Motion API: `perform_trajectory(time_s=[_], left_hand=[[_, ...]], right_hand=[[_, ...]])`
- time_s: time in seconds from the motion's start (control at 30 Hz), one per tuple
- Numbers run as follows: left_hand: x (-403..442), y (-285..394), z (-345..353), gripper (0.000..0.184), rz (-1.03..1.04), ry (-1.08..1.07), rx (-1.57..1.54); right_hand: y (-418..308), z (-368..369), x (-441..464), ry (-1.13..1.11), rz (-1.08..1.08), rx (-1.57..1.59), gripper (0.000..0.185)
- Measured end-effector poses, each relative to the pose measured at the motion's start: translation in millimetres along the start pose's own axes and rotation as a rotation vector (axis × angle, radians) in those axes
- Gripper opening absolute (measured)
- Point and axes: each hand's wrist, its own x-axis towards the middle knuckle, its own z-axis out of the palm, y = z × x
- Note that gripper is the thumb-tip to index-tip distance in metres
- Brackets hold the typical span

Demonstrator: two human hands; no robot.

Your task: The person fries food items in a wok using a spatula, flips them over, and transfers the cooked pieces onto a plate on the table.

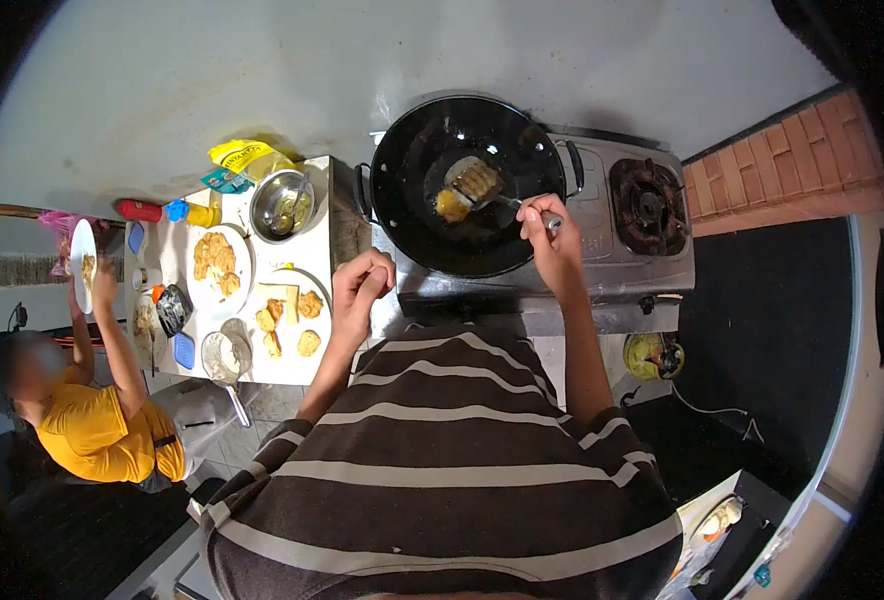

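My right hand (550,240) is wrapped around the handle of a metal spatula (507,202), whose head reaches down into a large black wok (412,240). Around the spatula's head, a golden piece of frying food (451,206) and a paler piece (478,180) lie in the oil at the wok's middle. My left hand (362,290) is curled closed just off the wok's lower left side, with nothing visible in it. The wok sits over the left side of a metal gas stove (597,240).
Left of me, a white table (314,190) bears a plate of fried pieces (297,285), another plate (242,240), a steel bowl (282,205) and a strainer (224,355). Beyond it stands a person in yellow (102,430) holding a white plate (84,262). A bare burner (649,205) is right.
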Motion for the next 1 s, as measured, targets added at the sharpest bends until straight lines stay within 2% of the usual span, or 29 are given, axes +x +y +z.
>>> perform_trajectory(time_s=[0.3,0.53,0.67,0.77,1.0], left_hand=[[-6,0,1,0.023,-0.005,0.030,-0.020],[-11,7,2,0.023,-0.033,0.052,-0.001],[-14,6,4,0.023,0.006,0.061,0.025],[-15,8,5,0.025,0.043,0.078,0.036],[-29,7,8,0.022,0.031,0.119,0.060]], right_hand=[[22,9,-1,-0.011,-0.102,-0.036,0.011],[17,3,-6,-0.060,-0.053,-0.079,0.013],[16,4,-2,-0.011,-0.073,-0.040,0.011],[5,2,1,0.061,-0.158,-0.125,0.011],[-13,-12,4,0.031,-0.107,-0.103,0.012]])
